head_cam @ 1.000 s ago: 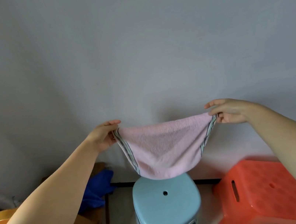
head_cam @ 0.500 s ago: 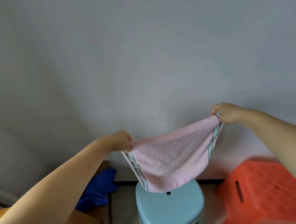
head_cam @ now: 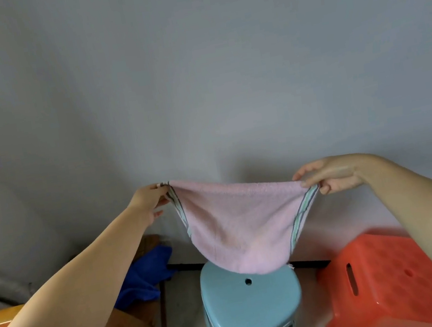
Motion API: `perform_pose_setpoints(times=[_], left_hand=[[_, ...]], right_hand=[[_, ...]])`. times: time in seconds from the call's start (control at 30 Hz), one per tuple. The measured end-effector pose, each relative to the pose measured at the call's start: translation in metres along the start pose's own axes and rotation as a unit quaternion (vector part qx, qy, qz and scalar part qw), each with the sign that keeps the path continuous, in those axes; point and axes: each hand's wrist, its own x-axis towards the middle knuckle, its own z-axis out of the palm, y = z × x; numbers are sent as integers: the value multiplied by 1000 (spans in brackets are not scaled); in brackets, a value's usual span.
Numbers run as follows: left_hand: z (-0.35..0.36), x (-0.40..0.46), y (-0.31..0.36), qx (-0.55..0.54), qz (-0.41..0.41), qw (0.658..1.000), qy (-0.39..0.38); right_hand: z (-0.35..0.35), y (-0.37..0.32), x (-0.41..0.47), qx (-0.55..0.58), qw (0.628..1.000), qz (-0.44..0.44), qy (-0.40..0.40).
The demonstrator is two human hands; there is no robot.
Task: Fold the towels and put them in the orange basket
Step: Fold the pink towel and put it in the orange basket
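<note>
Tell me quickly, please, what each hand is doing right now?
Left hand: fingers pinch the left top corner of the pink towel.
Right hand: fingers pinch the towel's right top corner; the towel sags between them.

Two bare forearms, no sleeves in view, left hand (head_cam: 149,203) and right hand (head_cam: 332,174) without rings or gloves

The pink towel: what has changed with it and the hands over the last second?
The left hand dipped half a second ago, tilting the pink towel, then rose again, so the top edge is about level. Both it and the right hand still pinch the towel's upper corners. The blue stool, orange stool and blue cloth stayed put.
</note>
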Motion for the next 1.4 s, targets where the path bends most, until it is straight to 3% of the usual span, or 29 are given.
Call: perform_pose_setpoints(times=[0.1, 0.2, 0.27, 0.33, 0.43, 0.53, 0.67, 0.83, 1.1, 1.23, 1.4], left_hand=[[1, 5, -2, -48, 12, 998, 24], [6, 12, -6, -58, 21, 997, 41], [11, 19, -11, -63, 22, 996, 63], [17, 29, -15, -65, 21, 993, 100], [24, 38, -17, -91, 7, 988, 128], [32, 50, -15, -150, -16, 985, 82], [39, 63, -17, -252, -16, 967, 18], [36, 61, -40, -226, -17, 973, -43], [21, 27, -179, 32, -122, 992, -29], [16, -2, -247, 67, -183, 981, -6], [10, -19, -313, 51, -227, 973, 7]], right_hand=[[10, -1, 3, -200, 979, 46, 4], [21, -5, 14, -455, 887, 35, 69], [21, -3, 25, -512, 850, 8, 123], [14, 5, 36, -440, 880, -25, 179], [6, 17, 50, -131, 958, -67, 246], [5, 22, 60, 113, 955, -65, 265], [3, 25, 70, 234, 932, -106, 256], [8, 43, 71, 233, 946, -98, 205], [58, 155, 70, 29, 986, 96, 132], [95, 222, 66, -70, 986, 127, 83], [125, 285, 67, -70, 981, 165, 73]])
